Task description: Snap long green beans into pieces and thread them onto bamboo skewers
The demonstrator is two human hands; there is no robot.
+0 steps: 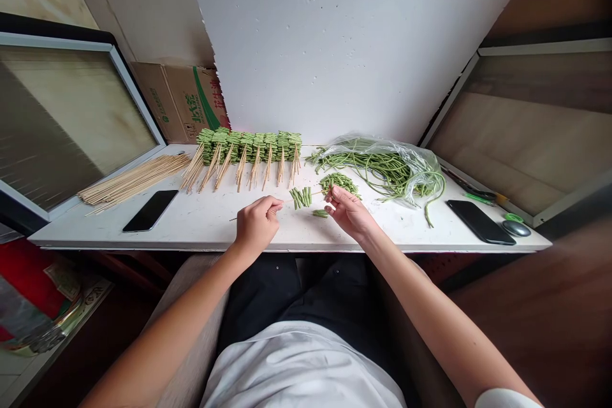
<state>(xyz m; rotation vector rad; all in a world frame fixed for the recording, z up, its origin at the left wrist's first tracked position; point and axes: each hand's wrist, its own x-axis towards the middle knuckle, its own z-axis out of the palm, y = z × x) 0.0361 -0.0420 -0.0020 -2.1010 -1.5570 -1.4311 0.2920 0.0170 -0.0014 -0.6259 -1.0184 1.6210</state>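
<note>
My left hand (258, 224) is closed around the lower part of a bamboo skewer (288, 199), whose end sticks out to the left. Several short cut green bean pieces (300, 197) sit side by side across the skewer, between my hands. At the skewer's other end, the thumb and fingers of my right hand (349, 210) are pinched together, on what looks like a bean piece mostly hidden by the fingertips. Just below lie a few loose cut beans (320, 213). Behind my right hand is a pile of cut bean pieces (340, 182).
Finished bean skewers (253, 148) are stacked in a row at the back. Bare skewers (136, 180) and a phone (150, 210) lie left. Long beans (382, 166) spill from a plastic bag (411, 156); another phone (480, 222) and scissors (471, 188) lie right. A white board (344, 64) stands behind.
</note>
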